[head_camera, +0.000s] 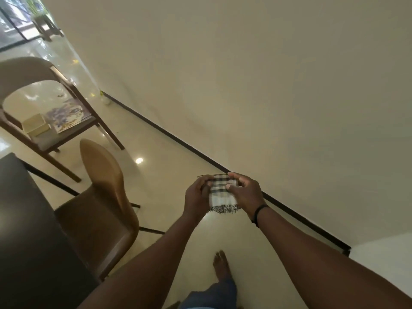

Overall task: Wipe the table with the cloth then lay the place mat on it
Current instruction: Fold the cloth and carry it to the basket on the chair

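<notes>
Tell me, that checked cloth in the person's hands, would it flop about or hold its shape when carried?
Probably floppy: the checked cloth is folded into a small pad and needs the left hand and right hand gripping it to stay so. It looks light, held easily in mid-air. The frayed fringe along its lower edge suggests thin woven fabric, unlikely to slip.
</notes>
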